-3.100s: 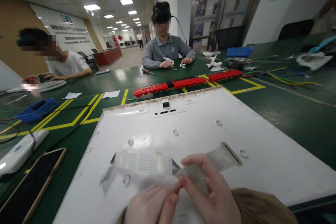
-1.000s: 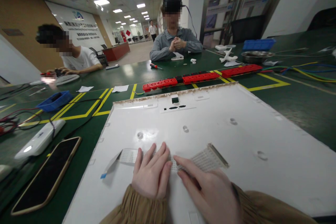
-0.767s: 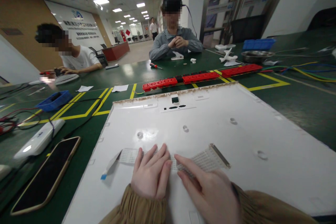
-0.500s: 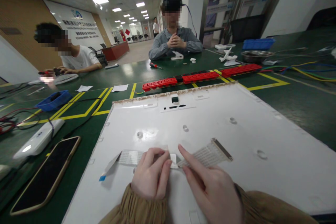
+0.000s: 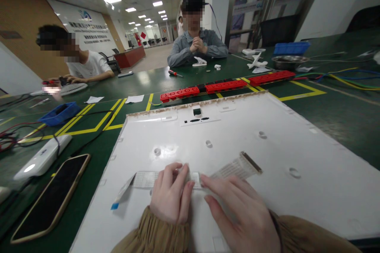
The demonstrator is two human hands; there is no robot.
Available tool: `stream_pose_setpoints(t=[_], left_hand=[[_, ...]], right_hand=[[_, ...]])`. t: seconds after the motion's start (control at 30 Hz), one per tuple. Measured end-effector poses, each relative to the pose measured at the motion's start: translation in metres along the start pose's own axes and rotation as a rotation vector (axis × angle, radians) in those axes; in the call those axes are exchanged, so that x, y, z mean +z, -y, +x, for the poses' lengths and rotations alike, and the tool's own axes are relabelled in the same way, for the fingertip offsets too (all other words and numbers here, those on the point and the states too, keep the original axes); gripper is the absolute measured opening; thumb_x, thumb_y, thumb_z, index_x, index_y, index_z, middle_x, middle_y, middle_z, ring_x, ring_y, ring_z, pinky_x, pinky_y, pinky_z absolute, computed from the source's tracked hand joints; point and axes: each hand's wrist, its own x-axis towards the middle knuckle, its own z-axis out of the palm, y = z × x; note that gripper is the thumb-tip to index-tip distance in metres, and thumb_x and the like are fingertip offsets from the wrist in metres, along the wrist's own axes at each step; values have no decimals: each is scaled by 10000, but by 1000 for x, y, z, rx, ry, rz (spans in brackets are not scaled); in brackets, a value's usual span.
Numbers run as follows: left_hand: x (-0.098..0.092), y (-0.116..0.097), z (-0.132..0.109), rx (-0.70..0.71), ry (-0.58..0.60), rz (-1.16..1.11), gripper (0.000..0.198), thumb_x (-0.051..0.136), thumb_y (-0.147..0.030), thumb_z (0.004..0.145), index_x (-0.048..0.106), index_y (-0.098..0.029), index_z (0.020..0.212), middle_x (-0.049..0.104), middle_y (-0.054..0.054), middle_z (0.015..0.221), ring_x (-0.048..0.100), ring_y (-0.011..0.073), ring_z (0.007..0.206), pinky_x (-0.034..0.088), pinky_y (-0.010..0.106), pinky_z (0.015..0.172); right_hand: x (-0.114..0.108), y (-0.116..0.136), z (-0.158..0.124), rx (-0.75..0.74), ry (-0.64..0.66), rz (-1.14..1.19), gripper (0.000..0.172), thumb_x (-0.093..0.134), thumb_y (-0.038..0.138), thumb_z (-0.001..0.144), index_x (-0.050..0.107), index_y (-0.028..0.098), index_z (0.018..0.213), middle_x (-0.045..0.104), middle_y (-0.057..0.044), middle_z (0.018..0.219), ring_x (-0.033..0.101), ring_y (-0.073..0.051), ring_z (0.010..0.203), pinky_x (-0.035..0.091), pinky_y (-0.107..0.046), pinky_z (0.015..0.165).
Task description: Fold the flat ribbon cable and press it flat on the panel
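Note:
A large white panel (image 5: 267, 158) lies flat on the green table in front of me. Across its near part runs a flat white ribbon cable (image 5: 145, 179) with a blue tip at its left end and a dark connector bar (image 5: 251, 162) at its right end. My left hand (image 5: 170, 195) rests palm down on the cable's middle, fingers together. My right hand (image 5: 237, 213) lies flat beside it, fingertips pressing the cable's right half. Neither hand grips anything.
A phone (image 5: 50, 197) and a white power strip (image 5: 41, 159) lie left of the panel. Red strips (image 5: 213, 88) sit beyond its far edge, with a blue tray (image 5: 57, 113) at the left. Two people sit across the table; cables and a metal bowl (image 5: 286, 62) are at the right.
Three seconds ago both hands held the cable lifted and folded. It now lies flat on the panel. In the last half second my fingers went from pinching its middle to pressing flat.

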Motion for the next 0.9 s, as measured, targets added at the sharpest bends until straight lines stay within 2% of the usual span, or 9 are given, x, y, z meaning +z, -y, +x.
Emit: stream_pose_setpoints(t=[0.1,0.2,0.33,0.4,0.5,0.6,0.73,0.83,0.9], left_hand=[[-2,-1,1,-12,-10,-30,346,370,-247,898,609,-114,1110,558,124,1055,520,208,853,457,359,792],[-4,-1,2,-20,-13,-82,334,373,-247,902,645,-137,1062,554,109,981,506,201,832,451,346,763],[-9,3,3,-29,17,-152,308,400,-252,899,701,-190,928,542,78,860,493,179,766,436,318,707],[-10,4,4,-24,54,-164,332,399,-267,903,710,-189,818,537,66,789,481,164,706,418,307,671],[-12,3,3,-6,121,-151,394,354,-288,923,702,-184,772,518,50,684,463,152,630,381,304,632],[-15,-2,-5,16,153,-51,405,309,-326,939,697,-215,916,529,36,640,480,164,609,332,315,594],[-21,-12,-17,39,144,84,485,203,-339,958,672,-217,987,543,24,588,507,168,580,299,324,589],[-26,-16,-21,51,143,113,520,167,-325,961,677,-223,940,531,15,548,497,164,549,288,325,586],[-28,-16,-21,67,154,95,533,165,-326,964,681,-235,867,511,6,524,484,162,533,283,323,582]], right_hand=[[2,-2,-1,70,-42,-102,323,482,171,857,520,170,1177,625,-77,1153,603,-165,981,478,-284,813],[3,-3,-2,113,-67,-223,372,467,221,866,465,191,1237,473,-89,1348,486,-225,1190,372,-406,991],[3,-1,-1,147,-125,-291,417,453,267,867,429,177,1273,354,-101,1429,225,-301,1356,153,-557,1087],[3,0,-1,158,-127,-281,428,450,270,865,420,171,1280,335,-103,1438,175,-311,1370,178,-562,1079],[3,-1,-1,129,-91,-261,410,449,254,864,432,171,1266,371,-94,1417,211,-297,1358,267,-524,1058],[4,-4,-1,45,5,-238,402,444,252,872,438,171,1266,432,-78,1380,295,-257,1328,357,-458,1024],[5,-7,1,-48,256,-214,414,386,314,909,455,149,1282,502,-71,1326,401,-246,1268,444,-445,963],[6,-6,2,-44,418,-210,442,384,366,912,475,155,1289,467,-59,1356,384,-267,1281,426,-490,982],[7,-6,0,-44,467,-174,454,422,406,896,482,194,1293,425,-29,1390,326,-261,1318,373,-487,1036]])
